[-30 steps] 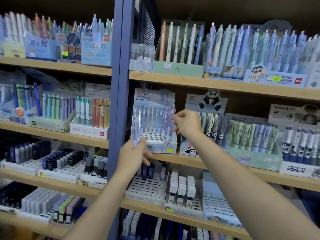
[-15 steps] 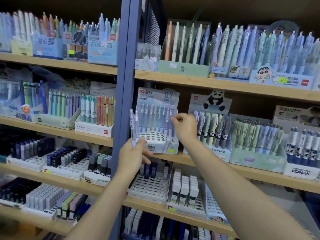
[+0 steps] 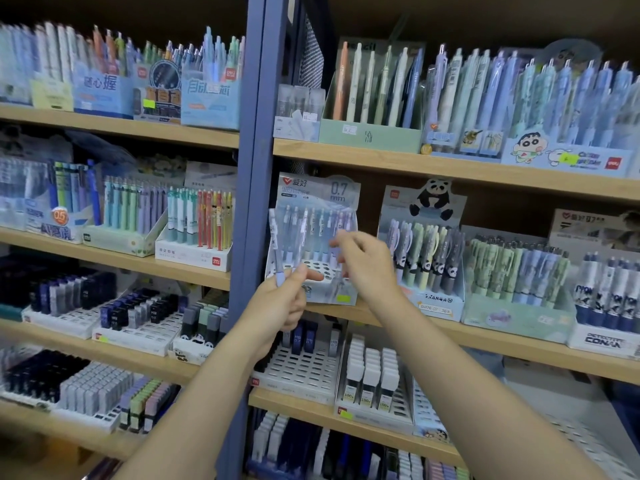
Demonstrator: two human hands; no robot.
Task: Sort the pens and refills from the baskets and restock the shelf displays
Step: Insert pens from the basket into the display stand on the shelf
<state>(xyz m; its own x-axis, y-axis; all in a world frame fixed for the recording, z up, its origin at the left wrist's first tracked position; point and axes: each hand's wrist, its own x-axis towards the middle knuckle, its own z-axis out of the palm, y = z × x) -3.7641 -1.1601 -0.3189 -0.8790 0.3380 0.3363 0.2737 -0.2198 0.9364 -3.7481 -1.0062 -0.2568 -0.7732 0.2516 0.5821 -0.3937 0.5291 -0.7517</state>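
Left hand (image 3: 277,306) pinches an upright pen (image 3: 276,251) just left of the display box (image 3: 313,282), right hand (image 3: 363,263) nearer, its grip too blurred to tell

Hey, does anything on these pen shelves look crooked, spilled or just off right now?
Nothing spilled or damaged. The 0.7 mm display box is only part filled, with open holes in its front rows. The left hand holds a pen; the right hand is at the box.

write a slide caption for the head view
Left hand holds pens while right hand reaches into the 0.7 display.
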